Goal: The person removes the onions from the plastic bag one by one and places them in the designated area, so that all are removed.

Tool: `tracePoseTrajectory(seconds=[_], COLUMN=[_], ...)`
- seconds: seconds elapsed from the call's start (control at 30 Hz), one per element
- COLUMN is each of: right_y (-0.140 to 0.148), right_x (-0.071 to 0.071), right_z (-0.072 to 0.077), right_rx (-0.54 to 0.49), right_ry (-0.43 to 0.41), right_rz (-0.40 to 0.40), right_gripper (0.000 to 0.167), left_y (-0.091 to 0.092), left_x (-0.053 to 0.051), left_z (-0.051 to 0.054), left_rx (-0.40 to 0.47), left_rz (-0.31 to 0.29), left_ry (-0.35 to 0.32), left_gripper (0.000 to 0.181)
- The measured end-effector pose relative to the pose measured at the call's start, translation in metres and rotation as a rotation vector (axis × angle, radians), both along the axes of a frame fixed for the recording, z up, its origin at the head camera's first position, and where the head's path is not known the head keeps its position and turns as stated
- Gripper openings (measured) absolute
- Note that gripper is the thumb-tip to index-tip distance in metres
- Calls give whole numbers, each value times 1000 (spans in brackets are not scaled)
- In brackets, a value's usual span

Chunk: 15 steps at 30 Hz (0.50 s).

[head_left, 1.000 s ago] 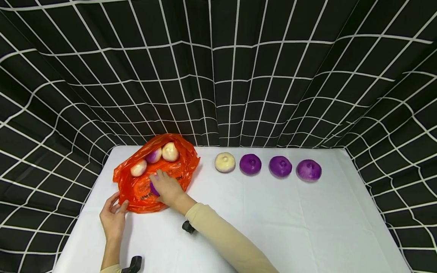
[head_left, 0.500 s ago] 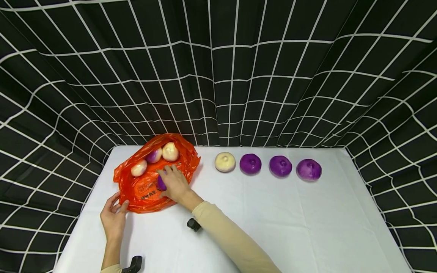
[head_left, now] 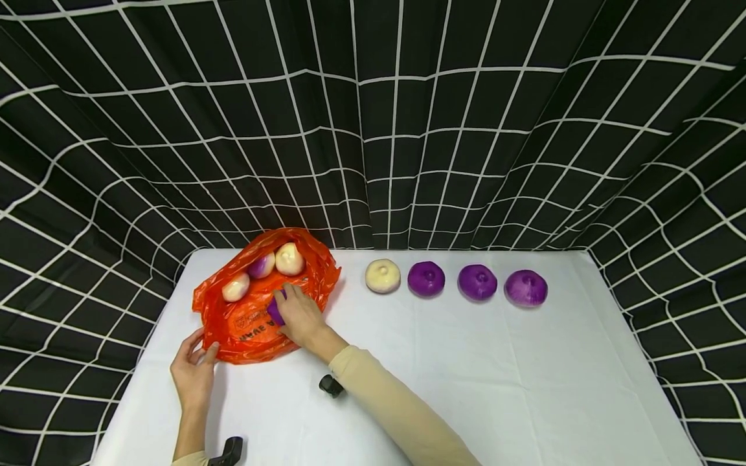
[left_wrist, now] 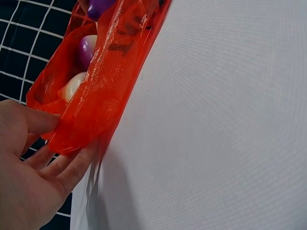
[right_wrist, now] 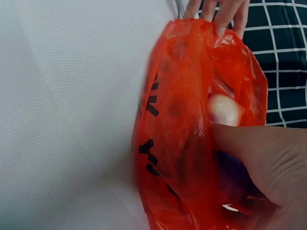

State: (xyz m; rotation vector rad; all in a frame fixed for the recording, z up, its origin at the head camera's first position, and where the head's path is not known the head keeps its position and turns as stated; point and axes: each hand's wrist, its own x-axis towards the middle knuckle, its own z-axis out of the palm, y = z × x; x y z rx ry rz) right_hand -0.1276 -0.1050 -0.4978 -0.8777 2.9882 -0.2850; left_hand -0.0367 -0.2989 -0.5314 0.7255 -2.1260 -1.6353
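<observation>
An orange-red plastic bag (head_left: 322,262) lies with its mouth spread at the table's left. My left hand (head_left: 194,378) pinches the bag's near left edge between thumb and fingers, as the left wrist view also shows. Over the bag's opening, my right hand (head_left: 303,321) grips a purple onion (head_left: 276,310), which the hand partly covers. In the right wrist view the thumb lies along this dark onion, just inside the bag's rim. Further back in the bag sit a small whitish onion (head_left: 236,287), a purple-and-white onion (head_left: 262,266) and a cream onion (head_left: 289,259).
Right of the bag, a row on the white tablecloth (head_left: 443,388) holds a cream onion (head_left: 383,276) and three purple onions, the nearest of them a purple onion (head_left: 426,279). Black curtains with a white grid (head_left: 373,129) enclose the back and sides.
My right hand has shifted right within the bag's opening, carrying the purple onion along, and has hardly moved in the last half second. The left hand stays on the bag's edge.
</observation>
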Motion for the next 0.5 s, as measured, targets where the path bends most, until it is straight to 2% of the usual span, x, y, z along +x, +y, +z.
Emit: tracePoseTrajectory(seconds=[0.23, 0.5], right_y=[1, 1], right_x=[1, 2], right_z=[-3, -1], right_rx=[113, 77], right_ry=[55, 80], right_rz=[17, 42], right_gripper=[74, 72], left_y=[0, 2], left_x=[1, 2], left_z=[-1, 1], left_rx=[-1, -47], left_rz=[-7, -8], left_ry=[-12, -8], left_gripper=[44, 43])
